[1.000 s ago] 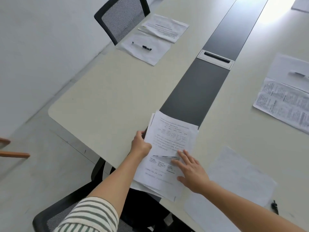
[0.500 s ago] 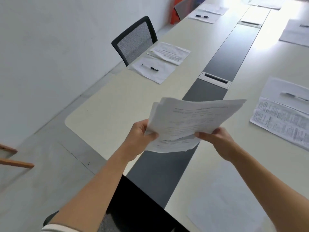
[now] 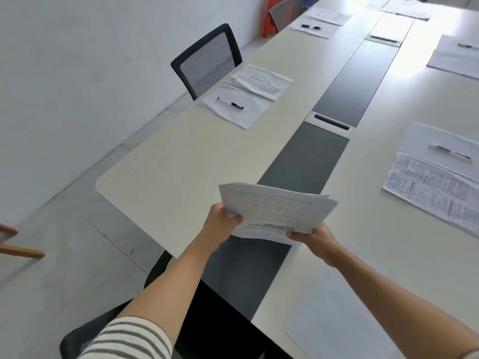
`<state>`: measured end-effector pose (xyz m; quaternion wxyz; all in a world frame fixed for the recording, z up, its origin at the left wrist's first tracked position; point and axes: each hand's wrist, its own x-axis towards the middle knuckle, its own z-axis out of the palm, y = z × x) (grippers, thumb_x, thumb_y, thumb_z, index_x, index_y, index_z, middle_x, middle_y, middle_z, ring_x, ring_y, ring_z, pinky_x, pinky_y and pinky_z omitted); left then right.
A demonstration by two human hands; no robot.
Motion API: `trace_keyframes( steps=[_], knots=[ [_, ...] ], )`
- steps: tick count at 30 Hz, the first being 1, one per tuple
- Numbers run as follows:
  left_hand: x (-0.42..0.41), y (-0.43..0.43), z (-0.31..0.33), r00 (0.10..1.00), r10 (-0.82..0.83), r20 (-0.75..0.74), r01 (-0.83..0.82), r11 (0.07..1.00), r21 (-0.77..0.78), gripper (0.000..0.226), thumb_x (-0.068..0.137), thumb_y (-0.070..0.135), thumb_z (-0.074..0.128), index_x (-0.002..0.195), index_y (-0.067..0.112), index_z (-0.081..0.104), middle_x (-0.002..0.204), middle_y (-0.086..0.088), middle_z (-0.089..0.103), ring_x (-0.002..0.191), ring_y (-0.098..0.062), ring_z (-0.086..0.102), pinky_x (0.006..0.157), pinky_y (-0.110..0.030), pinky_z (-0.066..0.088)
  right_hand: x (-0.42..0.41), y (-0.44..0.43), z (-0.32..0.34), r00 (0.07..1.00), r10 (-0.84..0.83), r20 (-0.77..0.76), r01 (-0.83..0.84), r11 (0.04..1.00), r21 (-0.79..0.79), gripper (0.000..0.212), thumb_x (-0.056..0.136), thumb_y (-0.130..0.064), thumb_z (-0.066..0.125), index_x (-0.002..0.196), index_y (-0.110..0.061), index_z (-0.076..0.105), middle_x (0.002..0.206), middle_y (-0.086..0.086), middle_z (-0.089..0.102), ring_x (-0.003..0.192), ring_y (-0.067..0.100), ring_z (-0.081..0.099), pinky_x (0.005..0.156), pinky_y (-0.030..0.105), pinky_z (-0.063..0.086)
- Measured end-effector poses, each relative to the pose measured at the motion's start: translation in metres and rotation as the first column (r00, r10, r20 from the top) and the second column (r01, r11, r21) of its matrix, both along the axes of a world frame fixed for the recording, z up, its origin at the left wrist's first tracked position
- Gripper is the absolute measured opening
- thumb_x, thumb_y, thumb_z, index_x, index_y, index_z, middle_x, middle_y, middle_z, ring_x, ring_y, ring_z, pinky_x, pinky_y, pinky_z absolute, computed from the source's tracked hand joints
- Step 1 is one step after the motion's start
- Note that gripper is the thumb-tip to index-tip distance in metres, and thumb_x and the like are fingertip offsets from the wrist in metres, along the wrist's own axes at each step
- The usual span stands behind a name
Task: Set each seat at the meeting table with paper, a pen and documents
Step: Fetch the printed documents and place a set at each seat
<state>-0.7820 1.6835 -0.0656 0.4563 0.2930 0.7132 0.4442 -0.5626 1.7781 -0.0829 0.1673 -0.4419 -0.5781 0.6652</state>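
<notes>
A stack of printed documents (image 3: 274, 211) hovers above the near end of the long meeting table (image 3: 168, 167). My left hand (image 3: 220, 220) grips its left edge and my right hand (image 3: 315, 235) pinches its near right corner. A blank sheet (image 3: 334, 322) lies on the table below my right arm. At the left seat a blank sheet (image 3: 248, 111) carries a black pen (image 3: 232, 103), with a printed document (image 3: 261, 81) beside it. On the right, another blank sheet (image 3: 420, 141) with a pen (image 3: 449, 152) lies above a printed page (image 3: 432, 190).
A dark strip (image 3: 305, 161) runs down the table's middle with a cable slot (image 3: 329, 123). A black mesh chair (image 3: 207, 60) stands at the left seat, another chair (image 3: 166, 270) sits below my arms. More set places lie further down, with an orange object (image 3: 269, 24).
The stack lay on the table under both hands one second ago. I have lifted it off the table, and now hold it lower and closer than half a second ago.
</notes>
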Motion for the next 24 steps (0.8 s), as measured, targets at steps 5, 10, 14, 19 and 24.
trace_keyframes(
  steps=[5, 10, 14, 19, 24],
  knots=[
    [0.0, 0.01, 0.0, 0.996, 0.052, 0.074, -0.057, 0.996, 0.067, 0.026, 0.091, 0.002, 0.056, 0.115, 0.007, 0.065, 0.112, -0.007, 0.07, 0.104, -0.025, 0.066, 0.088, -0.037, 0.055, 0.0, -0.001, -0.003, 0.995, -0.078, 0.069, 0.075, 0.996, 0.045, 0.018, 0.084, -0.013, 0.074, 0.097, -0.025, 0.07, 0.1, 0.006, 0.071, 0.096, 0.029, 0.067, 0.079, 0.04, 0.059],
    [-0.007, -0.001, 0.003, 0.97, 0.089, 0.225, -0.097, 0.995, 0.022, 0.012, 0.092, 0.007, 0.06, 0.104, 0.007, 0.064, 0.105, -0.008, 0.072, 0.088, -0.019, 0.071, 0.067, -0.026, 0.057, 0.003, 0.006, 0.005, 0.954, -0.298, 0.02, 0.299, 0.951, -0.076, 0.015, 0.087, -0.021, 0.07, 0.09, -0.006, 0.071, 0.09, 0.014, 0.076, 0.078, 0.033, 0.073, 0.073, 0.048, 0.061],
    [0.0, -0.032, -0.028, 0.978, -0.003, 0.207, 0.049, 0.975, -0.215, 0.018, 0.094, 0.002, 0.053, 0.108, 0.009, 0.06, 0.103, -0.012, 0.072, 0.076, -0.022, 0.072, 0.061, -0.032, 0.059, 0.001, 0.011, -0.012, 0.911, -0.407, 0.067, 0.412, 0.885, -0.218, 0.016, 0.086, -0.02, 0.072, 0.094, -0.007, 0.069, 0.096, 0.013, 0.074, 0.084, 0.032, 0.071, 0.079, 0.046, 0.058],
    [-0.001, -0.041, -0.063, 0.983, 0.183, 0.026, -0.163, 0.924, -0.344, 0.022, 0.094, -0.002, 0.042, 0.111, 0.004, 0.055, 0.101, -0.017, 0.066, 0.058, -0.019, 0.065, 0.053, -0.028, 0.057, -0.016, -0.012, -0.066, 0.872, -0.42, 0.253, 0.486, 0.803, -0.343, 0.03, 0.086, -0.019, 0.072, 0.109, -0.003, 0.062, 0.102, 0.013, 0.07, 0.084, 0.03, 0.068, 0.077, 0.04, 0.055],
    [-0.012, -0.065, -0.091, 0.906, -0.05, -0.421, -0.199, 0.827, -0.525, 0.041, 0.091, 0.015, 0.054, 0.131, 0.015, 0.047, 0.124, -0.009, 0.052, 0.1, -0.024, 0.056, 0.072, -0.031, 0.044, -0.022, -0.032, -0.087, 0.88, -0.061, 0.471, 0.241, 0.913, -0.331, 0.034, 0.09, -0.039, 0.065, 0.1, -0.007, 0.068, 0.085, 0.008, 0.074, 0.073, 0.027, 0.071, 0.064, 0.036, 0.059]
  ],
)
